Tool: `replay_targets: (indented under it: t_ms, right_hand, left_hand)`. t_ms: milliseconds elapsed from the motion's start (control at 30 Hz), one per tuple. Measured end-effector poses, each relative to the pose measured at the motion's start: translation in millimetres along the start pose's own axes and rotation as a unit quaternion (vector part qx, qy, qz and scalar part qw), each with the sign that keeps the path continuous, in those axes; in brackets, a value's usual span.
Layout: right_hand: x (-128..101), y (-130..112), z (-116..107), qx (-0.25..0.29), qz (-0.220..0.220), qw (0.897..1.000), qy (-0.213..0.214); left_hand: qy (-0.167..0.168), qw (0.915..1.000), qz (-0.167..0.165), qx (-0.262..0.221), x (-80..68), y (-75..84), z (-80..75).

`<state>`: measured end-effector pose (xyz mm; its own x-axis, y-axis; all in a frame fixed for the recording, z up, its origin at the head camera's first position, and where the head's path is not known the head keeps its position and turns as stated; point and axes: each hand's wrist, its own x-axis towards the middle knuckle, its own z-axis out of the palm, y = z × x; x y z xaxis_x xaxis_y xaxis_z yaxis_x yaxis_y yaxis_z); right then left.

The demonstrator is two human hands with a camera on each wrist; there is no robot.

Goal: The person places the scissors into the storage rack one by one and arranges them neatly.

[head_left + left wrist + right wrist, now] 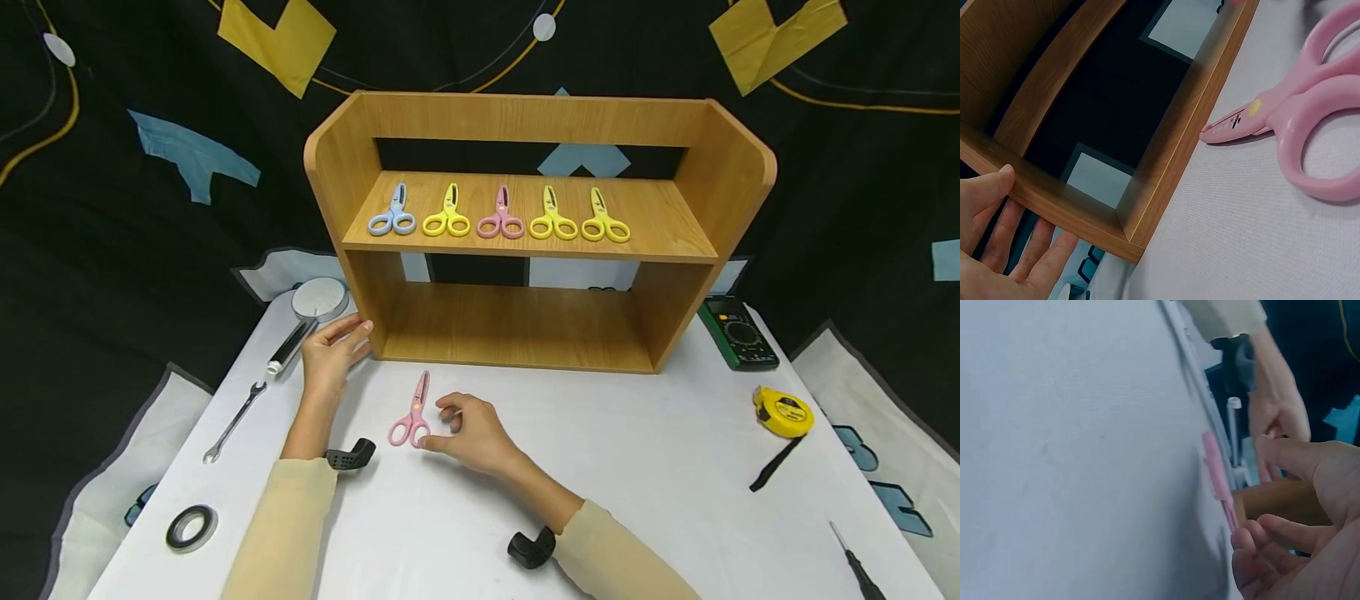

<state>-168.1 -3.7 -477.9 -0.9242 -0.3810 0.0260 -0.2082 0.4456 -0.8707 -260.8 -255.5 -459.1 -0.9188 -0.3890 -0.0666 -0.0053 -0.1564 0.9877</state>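
Observation:
Pink scissors (pixel 412 417) lie on the white table in front of the shelf, blades toward it. My right hand (pixel 476 433) is just right of them, thumb by one handle loop, thumb and fingers apart. In the right wrist view, nothing sits between that thumb and the bent fingers (pixel 1257 550). My left hand (pixel 333 354) touches the lower left side of the wooden shelf (pixel 525 262). Its thumb is at the front edge, the fairly straight fingers (pixel 1038 247) along the outer side. Blue scissors (pixel 393 218), yellow scissors (pixel 447 218) and pink scissors (pixel 501 218) stand in a row on the upper board.
At left are a white round-headed item with a dark handle (pixel 292 346), a wrench (pixel 234 423) and a tape roll (pixel 191 528). At right lie a multimeter (pixel 738 333), a yellow tape measure (pixel 782 412) and a screwdriver (pixel 858 567).

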Motion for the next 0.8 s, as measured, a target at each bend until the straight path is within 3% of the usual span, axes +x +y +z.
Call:
replay_targets:
  t_ms: [267,533,667,800]
  right_hand:
    - [9,-1,20,-0.069,0.023,0.997,0.003]
    - [11,-7,29,-0.173,0.008,0.985,0.025]
    - [10,-8,27,-0.144,0.013,0.989,0.026]
    - [9,-8,17,-0.053,0.029,0.998,0.014]
  left_hand:
    - [-0.001,0.9999,0.004,-0.011,2.6,-1.7,-0.4]
    - [0.006,0.9999,0.006,-0.015,0.0,-2.0,0.7]
    - [0.008,0.9998,0.006,-0.017,0.7,-2.0,0.2]
    - [0.007,0.9998,0.004,-0.018,1.3,-1.9,-0.2]
